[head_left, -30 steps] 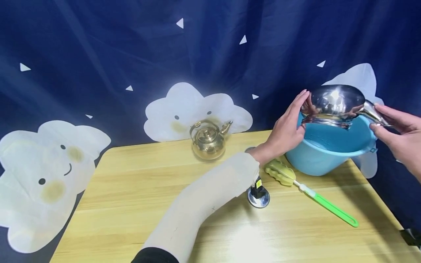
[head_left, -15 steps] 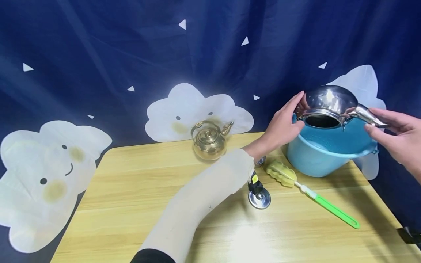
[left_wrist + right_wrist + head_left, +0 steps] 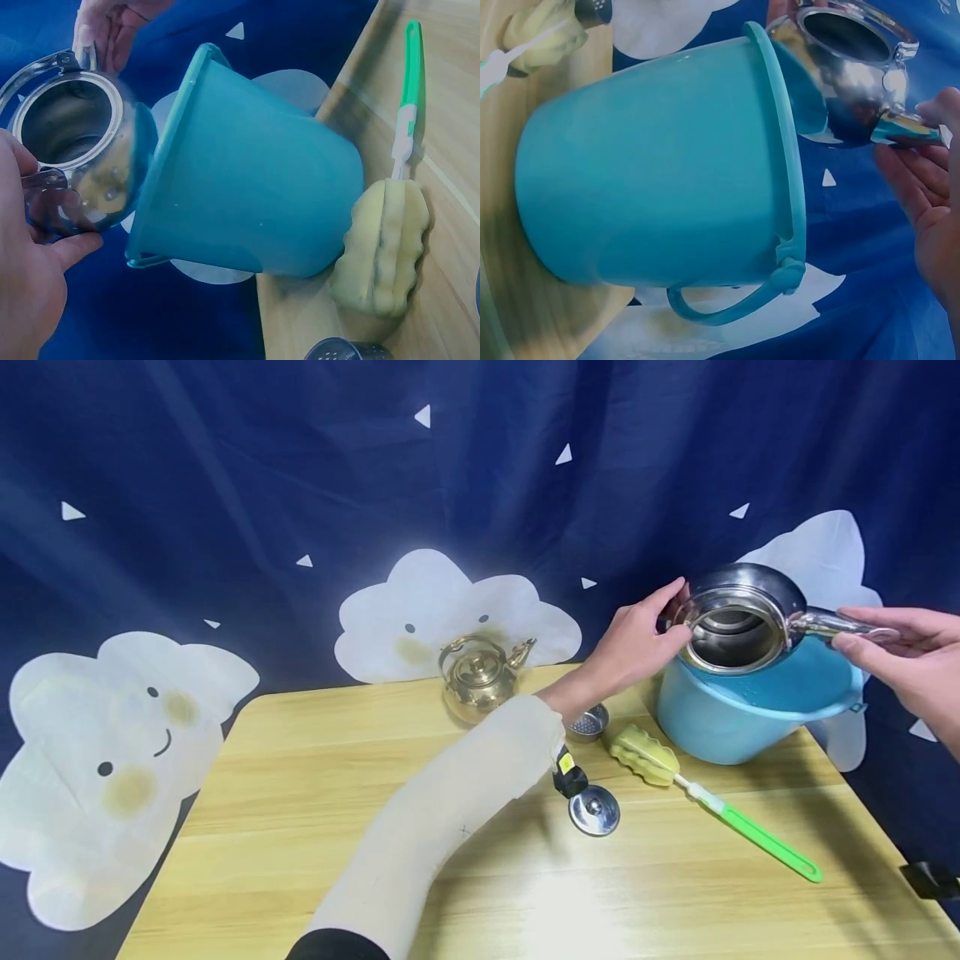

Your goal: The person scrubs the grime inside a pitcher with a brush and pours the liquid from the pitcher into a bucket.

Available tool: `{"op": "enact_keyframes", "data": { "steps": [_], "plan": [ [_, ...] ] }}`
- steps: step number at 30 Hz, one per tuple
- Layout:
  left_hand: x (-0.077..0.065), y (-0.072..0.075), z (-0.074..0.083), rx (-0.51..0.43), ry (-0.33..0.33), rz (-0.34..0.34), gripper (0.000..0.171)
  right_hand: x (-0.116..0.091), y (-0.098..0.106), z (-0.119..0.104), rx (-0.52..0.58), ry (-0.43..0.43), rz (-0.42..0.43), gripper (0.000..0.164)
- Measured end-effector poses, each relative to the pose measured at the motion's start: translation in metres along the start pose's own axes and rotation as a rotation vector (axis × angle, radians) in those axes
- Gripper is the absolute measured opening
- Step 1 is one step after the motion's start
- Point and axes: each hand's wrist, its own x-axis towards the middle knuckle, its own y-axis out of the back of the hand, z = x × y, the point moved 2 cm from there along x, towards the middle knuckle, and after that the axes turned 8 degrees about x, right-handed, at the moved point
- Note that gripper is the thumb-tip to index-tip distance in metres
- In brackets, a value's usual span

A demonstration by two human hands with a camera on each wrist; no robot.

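A shiny steel teapot [image 3: 759, 580] is held in the air over the rim of a light blue bucket [image 3: 712, 727]. It is lidless and tipped, so its round mouth faces the head camera. My left hand [image 3: 632, 642] grips the body's left side, thumb near the mouth. On the other side my right hand [image 3: 915, 664] pinches the spout between thumb and fingers. The left wrist view shows the teapot's mouth [image 3: 71, 124] and its folded-over bail handle [image 3: 30, 73]. From the right wrist view the spout [image 3: 907, 129] is seen between the right fingers.
A yellow sponge brush [image 3: 643, 755] with a green handle lies before the bucket. Left of it are a perforated strainer cup [image 3: 588, 723] and a round steel lid [image 3: 594, 811]. A small gold teapot [image 3: 477, 681] stands at the table's back, partly behind the left sleeve.
Both hands have tilted the steel teapot, turning its mouth from facing downward to facing the head camera. It has moved slightly left. The strainer cup has come out from behind the left arm.
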Motion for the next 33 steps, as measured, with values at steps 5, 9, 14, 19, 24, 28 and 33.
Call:
{"op": "enact_keyframes", "data": {
  "steps": [5, 9, 14, 19, 24, 28, 33],
  "plan": [
    [-0.004, 0.009, 0.001, 0.022, 0.006, -0.010, 0.064, 0.003, -0.003, 0.000, 0.103, 0.050, -0.035, 0.042],
    [-0.009, 0.016, 0.001, 0.060, 0.013, -0.023, 0.063, 0.006, -0.006, -0.003, 0.189, 0.077, -0.054, 0.037],
    [-0.018, 0.026, -0.002, 0.102, 0.019, 0.000, 0.060, 0.009, -0.015, -0.007, 0.313, 0.086, -0.092, 0.034],
    [-0.029, 0.035, -0.010, 0.105, 0.010, 0.036, 0.058, 0.010, -0.025, -0.010, 0.553, -0.013, -0.157, 0.030],
    [-0.043, 0.044, -0.022, 0.109, -0.006, 0.060, 0.058, 0.007, -0.038, -0.012, 0.683, -0.186, -0.234, 0.030],
    [-0.055, 0.050, -0.035, 0.091, 0.010, 0.077, 0.057, 0.002, -0.052, -0.014, 0.669, -0.264, -0.286, 0.031],
    [-0.071, 0.059, -0.049, 0.038, 0.063, 0.098, 0.056, -0.007, -0.073, -0.019, 0.747, -0.290, -0.370, 0.033]
  ]
}}
